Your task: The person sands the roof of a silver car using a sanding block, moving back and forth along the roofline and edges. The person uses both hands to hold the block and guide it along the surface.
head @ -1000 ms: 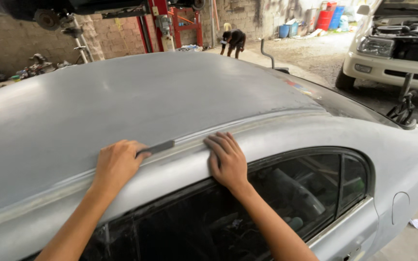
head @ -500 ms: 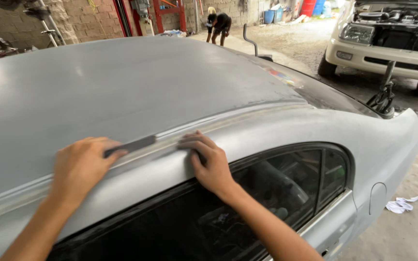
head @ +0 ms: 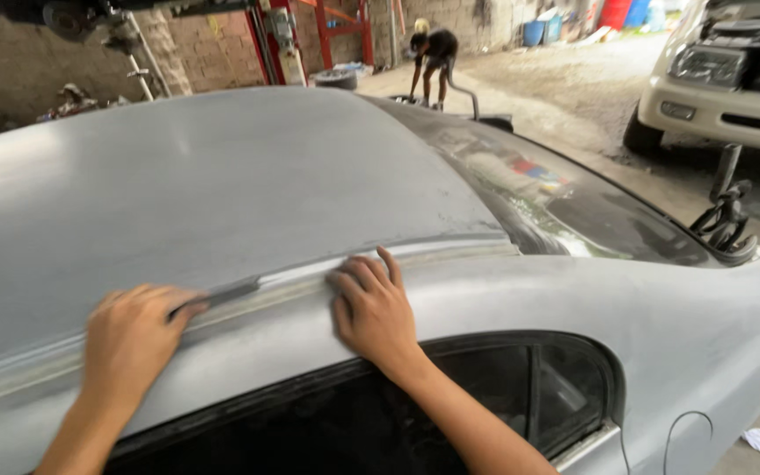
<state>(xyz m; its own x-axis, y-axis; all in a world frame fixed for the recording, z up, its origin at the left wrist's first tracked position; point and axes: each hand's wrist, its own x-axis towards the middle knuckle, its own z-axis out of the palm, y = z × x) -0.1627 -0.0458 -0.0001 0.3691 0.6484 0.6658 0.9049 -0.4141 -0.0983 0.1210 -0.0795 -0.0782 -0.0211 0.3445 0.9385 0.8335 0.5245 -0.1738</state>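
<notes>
Head view: left hand (head: pixel 132 341) closed around a flat dark grey sanding strip (head: pixel 222 295), pressed along the roof-edge channel (head: pixel 450 253) of a matt grey primed car roof (head: pixel 222 185). Right hand (head: pixel 374 310) open, palm flat on the same channel, just right of the strip. Dark side window (head: pixel 485 387) below; white car (head: pixel 732 79) and bent-over person (head: pixel 433 48) well beyond.

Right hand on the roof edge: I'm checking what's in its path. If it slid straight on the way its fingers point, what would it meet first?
The right hand points up across the roof channel; beyond lies only bare grey roof panel. The way looks free, though depth is hard to judge.
</notes>
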